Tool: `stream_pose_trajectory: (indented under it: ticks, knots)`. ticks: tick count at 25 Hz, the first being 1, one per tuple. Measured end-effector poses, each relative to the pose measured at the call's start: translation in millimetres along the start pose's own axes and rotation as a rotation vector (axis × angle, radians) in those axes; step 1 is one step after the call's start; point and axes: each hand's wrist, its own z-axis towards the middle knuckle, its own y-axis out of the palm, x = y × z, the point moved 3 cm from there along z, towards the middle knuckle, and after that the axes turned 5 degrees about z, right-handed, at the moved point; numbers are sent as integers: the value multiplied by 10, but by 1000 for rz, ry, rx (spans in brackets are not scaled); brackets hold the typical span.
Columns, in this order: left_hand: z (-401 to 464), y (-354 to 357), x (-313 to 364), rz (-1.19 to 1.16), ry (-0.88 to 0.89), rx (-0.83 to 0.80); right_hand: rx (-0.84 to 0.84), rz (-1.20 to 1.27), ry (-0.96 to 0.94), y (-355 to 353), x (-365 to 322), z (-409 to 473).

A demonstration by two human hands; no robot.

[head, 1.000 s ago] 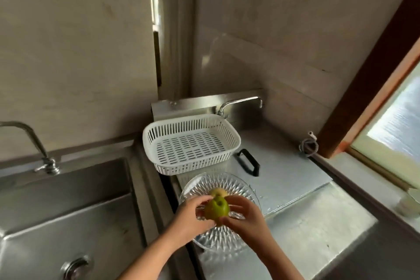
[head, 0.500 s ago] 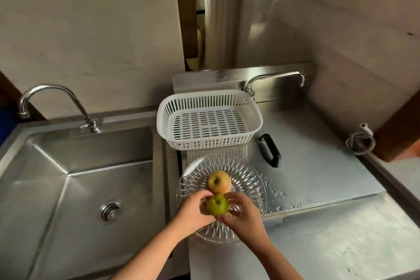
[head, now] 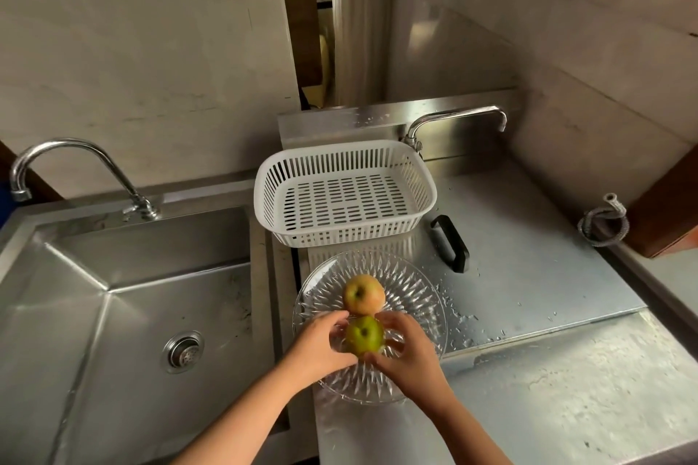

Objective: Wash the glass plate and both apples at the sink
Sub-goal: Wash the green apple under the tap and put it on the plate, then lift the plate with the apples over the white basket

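A cut-glass plate [head: 415,287] rests on the steel counter right of the sink [head: 124,298]. A yellow-red apple [head: 363,294] lies near the plate's middle. Just in front of it is a green apple [head: 363,339], stem hollow up, held from both sides. My left hand [head: 321,349] cups its left side and my right hand [head: 409,351] its right side, over the plate's near half. The sink's curved tap [head: 64,159] stands at the back left; no water is seen running.
A white slotted plastic basket [head: 345,196] stands behind the plate. A steel cover with a black handle [head: 450,242] lies to the right, wet with droplets. A second tap [head: 457,119] sits at the back, a coiled hose [head: 604,225] far right.
The view has tilted down and left, bringing the sink and its tap into sight. Both hands stay around the green apple over the plate; the yellow-red apple now shows fully behind it.
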Motion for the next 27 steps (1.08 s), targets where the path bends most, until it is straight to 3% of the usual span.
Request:
stream_pose_trajectory:
  ticks: [4, 8, 11, 14, 17, 27]
  knots:
    - [-60, -210, -29, -99, -12, 76, -57, 14, 57, -145, 10, -26]
    - [-44, -566, -148, -218, -130, 360, 271, -183, 99, -506, 57, 73]
    - [-53, -547, -251, -344, -329, 228, 260, -291, 298, -647, 174, 186]
    - [-92, -390, -268, -605, -401, 65, 223, -252, 394, -625, 184, 214]
    - [-100, -332, -307, -752, -409, 85, 231, -167, 445, -652, 220, 202]
    - [-426, -615, -362, -861, -311, 33, 186, 189, 449, -763, 47, 54]
